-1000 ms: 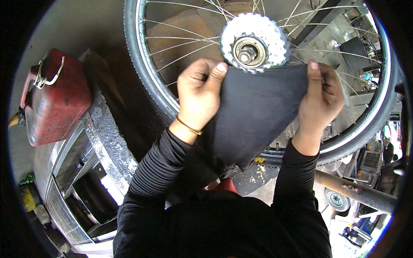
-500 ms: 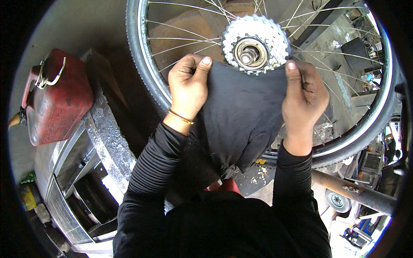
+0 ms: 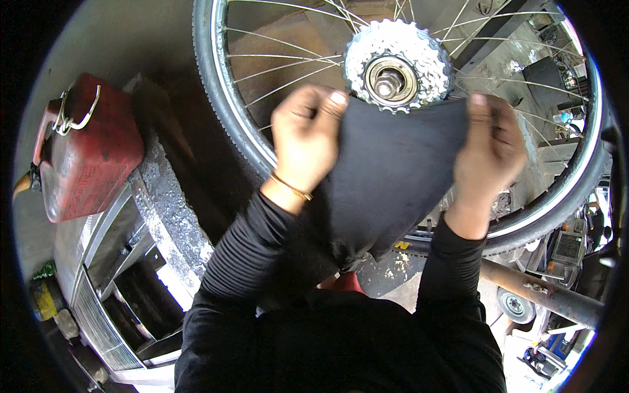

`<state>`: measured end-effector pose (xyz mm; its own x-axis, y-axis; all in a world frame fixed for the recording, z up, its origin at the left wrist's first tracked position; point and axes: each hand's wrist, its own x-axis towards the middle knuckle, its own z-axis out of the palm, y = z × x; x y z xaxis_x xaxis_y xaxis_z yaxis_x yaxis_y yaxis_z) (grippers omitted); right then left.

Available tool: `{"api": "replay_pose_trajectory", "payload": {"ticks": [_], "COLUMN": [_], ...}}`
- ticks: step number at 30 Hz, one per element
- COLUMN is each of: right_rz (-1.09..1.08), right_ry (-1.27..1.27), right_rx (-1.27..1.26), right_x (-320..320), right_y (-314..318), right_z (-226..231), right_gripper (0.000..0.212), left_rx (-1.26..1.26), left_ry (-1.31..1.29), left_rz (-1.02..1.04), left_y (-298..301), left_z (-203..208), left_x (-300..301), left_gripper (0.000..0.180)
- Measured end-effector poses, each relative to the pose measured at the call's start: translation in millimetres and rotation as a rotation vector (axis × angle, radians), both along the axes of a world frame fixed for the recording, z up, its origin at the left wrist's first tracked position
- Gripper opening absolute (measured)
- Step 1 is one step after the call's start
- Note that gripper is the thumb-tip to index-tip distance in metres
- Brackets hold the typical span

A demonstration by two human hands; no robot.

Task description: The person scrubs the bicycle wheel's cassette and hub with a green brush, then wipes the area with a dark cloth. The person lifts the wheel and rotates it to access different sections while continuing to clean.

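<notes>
My left hand (image 3: 307,134) and my right hand (image 3: 490,154) each pinch an upper corner of a black cloth (image 3: 396,164), thumbs on top. Stretched between them, its top edge runs along the lower teeth of a silver freewheel cluster (image 3: 432,72), seemingly tucked against the sprockets. The freewheel sits at the hub of a bicycle wheel (image 3: 230,118), with the threaded axle end (image 3: 386,85) showing in its centre. Below my hands the cloth hangs down in folds. Both hands are slightly blurred.
On the left a red jerrycan (image 3: 92,150) with a wire loop stands beside a paint-spattered beam (image 3: 170,209). A rusty pipe (image 3: 540,288) crosses at lower right, near a small wheel (image 3: 515,306). Spokes (image 3: 282,59) spread around the hub.
Both hands have shifted to the right, the right one further, so the cloth is pulled wider and tauter across the sprockets. The wheel's hub appears slightly further right.
</notes>
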<state>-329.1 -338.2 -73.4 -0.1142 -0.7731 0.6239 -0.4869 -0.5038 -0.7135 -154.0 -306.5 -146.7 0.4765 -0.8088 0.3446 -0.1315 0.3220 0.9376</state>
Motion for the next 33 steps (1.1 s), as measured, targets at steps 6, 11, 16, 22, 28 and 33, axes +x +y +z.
{"api": "replay_pose_trajectory", "payload": {"ticks": [6,11,16,22,28,33], "right_rz": [0.006,0.075,0.044,0.100,0.031,0.062], "right_ry": [0.060,0.191,-0.057,0.127,0.128,0.056], "right_rx": [-0.020,-0.128,-0.117,-0.074,-0.035,-0.069], "right_x": [0,10,-7,9,1,0], "right_y": [1,-2,-7,3,1,1], "right_z": [-2,-14,1,-9,-4,-5], "right_gripper": [0.013,0.016,0.015,0.011,0.013,0.011], "left_rx": [0.014,-0.014,-0.085,0.029,-0.021,-0.018], "left_ry": [0.025,0.029,0.076,0.052,-0.035,0.034], "left_rz": [-0.004,0.011,-0.051,0.013,0.038,-0.010], "left_y": [-1,-6,4,-5,-4,1], "left_z": [-2,-15,-1,-15,-8,-6], "left_x": [3,20,-8,22,8,3], "left_gripper": [0.015,0.013,0.015,0.014,0.016,0.017]}}
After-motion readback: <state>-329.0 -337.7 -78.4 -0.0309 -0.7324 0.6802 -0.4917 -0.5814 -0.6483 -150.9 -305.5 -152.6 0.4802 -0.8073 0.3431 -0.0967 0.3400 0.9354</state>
